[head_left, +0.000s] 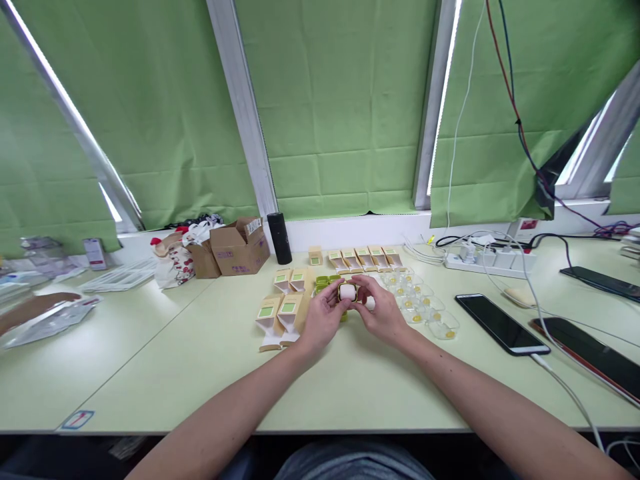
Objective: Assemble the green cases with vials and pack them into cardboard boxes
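Note:
Over the middle of the table, my left hand and my right hand hold a small squarish case between their fingertips. It has a white front and a dark, yellowish rim; its exact kind I cannot tell. A small white piece shows by my right fingers, partly hidden. Behind my hands are several small green cases, partly covered by them. Left of them stand several open cardboard boxes with green labels. To the right lie rows of clear plastic trays with yellow dots.
More small boxes stand in a row behind. Farther back are a brown carton and a black cylinder. On the right lie a phone with a cable and a power strip. Another person's arm reaches in at left.

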`<move>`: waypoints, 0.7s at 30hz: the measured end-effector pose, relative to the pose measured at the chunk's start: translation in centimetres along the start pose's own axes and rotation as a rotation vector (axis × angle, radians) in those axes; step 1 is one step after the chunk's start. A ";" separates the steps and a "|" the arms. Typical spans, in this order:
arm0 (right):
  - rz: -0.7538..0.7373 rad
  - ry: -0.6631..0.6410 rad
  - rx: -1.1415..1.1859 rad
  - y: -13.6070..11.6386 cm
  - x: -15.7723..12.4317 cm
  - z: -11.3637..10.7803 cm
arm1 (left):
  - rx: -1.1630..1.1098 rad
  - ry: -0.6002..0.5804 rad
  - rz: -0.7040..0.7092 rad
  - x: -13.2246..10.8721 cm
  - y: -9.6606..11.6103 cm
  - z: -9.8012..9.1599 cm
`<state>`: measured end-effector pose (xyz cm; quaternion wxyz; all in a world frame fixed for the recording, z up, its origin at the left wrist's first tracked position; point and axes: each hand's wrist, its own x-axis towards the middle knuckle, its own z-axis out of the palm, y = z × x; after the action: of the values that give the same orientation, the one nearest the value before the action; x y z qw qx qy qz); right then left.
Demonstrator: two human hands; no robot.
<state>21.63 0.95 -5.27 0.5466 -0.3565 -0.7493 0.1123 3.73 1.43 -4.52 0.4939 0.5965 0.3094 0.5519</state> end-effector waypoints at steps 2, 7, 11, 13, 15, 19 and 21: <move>0.005 0.001 0.004 0.0 0.0 0.0 | -0.003 -0.015 0.013 -0.2 0.2 0.0; 0.027 0.033 0.033 -0.1 0.1 -0.1 | 0.031 -0.073 0.032 -0.6 1.0 -0.1; 0.068 0.058 0.141 -0.3 0.4 -0.2 | 0.150 -0.003 0.132 -0.5 1.2 -0.8; 0.096 0.070 0.204 -0.4 0.5 -0.2 | 0.279 0.029 0.210 -0.4 1.1 -1.2; 0.134 0.077 0.263 -0.4 0.5 -0.2 | 0.436 0.049 0.289 -0.3 1.1 -1.5; 0.244 0.088 0.385 -0.4 0.7 -0.1 | 0.675 0.073 0.437 -0.4 1.1 -1.7; 0.297 0.098 0.448 -0.4 0.9 -0.1 | 0.757 0.066 0.530 -0.4 1.2 -1.6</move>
<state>21.45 1.19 -4.36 0.6251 -0.3376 -0.6181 0.3365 1.90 1.06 -3.68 0.0733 0.7755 0.3415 0.5259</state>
